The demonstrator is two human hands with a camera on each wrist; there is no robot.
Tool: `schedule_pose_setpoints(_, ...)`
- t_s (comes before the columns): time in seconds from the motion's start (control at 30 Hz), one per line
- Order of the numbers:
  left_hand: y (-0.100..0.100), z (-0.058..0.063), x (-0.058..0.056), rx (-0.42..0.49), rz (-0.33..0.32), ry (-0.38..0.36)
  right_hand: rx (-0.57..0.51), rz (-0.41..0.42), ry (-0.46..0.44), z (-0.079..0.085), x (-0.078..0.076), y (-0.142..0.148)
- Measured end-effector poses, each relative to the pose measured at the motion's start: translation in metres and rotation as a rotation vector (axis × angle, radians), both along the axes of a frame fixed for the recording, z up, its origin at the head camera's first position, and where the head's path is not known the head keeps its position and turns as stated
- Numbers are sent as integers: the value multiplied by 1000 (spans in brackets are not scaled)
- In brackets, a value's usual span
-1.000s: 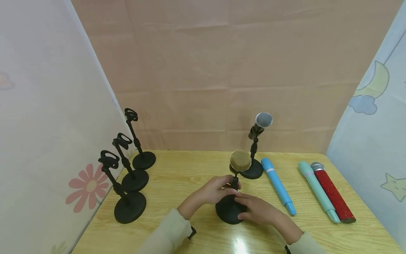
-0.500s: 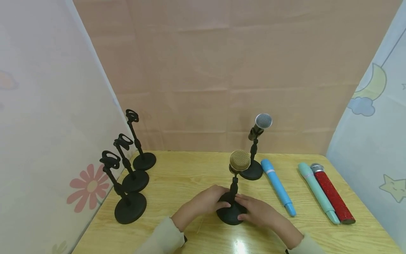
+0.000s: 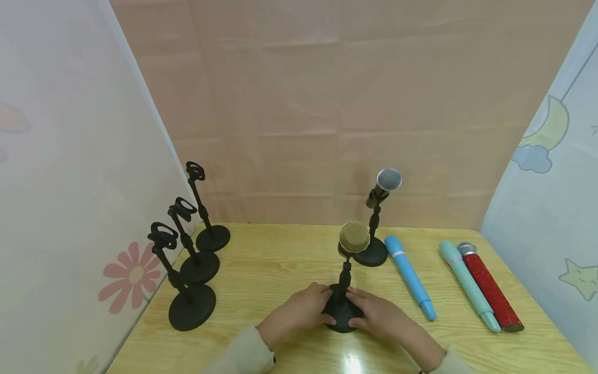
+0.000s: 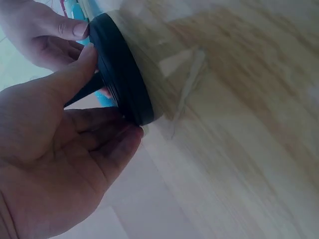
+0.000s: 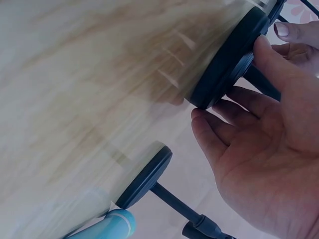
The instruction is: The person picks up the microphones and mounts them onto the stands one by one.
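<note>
A gold-headed microphone sits upright in a black microphone stand at the front middle of the table. My left hand grips the left side of its round base. In the left wrist view the thumb lies on the base near its edge and the fingertips meet the rim below. From the right, my right hand grips the same base, thumb at the front and fingers further back. The right wrist view shows that thumb and those fingertips around the base edge.
Behind stands another stand holding a silver-headed microphone. To the right lie a blue microphone, a mint-green microphone and a red microphone. Three bare microphone stands line the left edge. A brown-papered wall closes the back.
My left hand has left the stand's pole and come down to the left side of the base. The base has shifted slightly right; my right hand has stayed at its side.
</note>
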State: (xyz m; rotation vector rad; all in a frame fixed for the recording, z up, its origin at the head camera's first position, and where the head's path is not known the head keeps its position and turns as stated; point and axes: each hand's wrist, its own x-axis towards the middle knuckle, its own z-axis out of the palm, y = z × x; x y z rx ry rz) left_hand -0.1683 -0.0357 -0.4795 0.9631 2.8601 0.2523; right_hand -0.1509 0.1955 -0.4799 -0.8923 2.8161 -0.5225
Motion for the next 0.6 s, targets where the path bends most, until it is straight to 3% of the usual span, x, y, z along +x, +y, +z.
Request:
schedule_pose_setpoints(0.33,9,-4,-8,-15,43,74,-16,-24,-13,5,-10,-6)
schedule_pose_setpoints(0.6,11,-3,-15,-65,106,56,0,-3,-24,3,-24,-8)
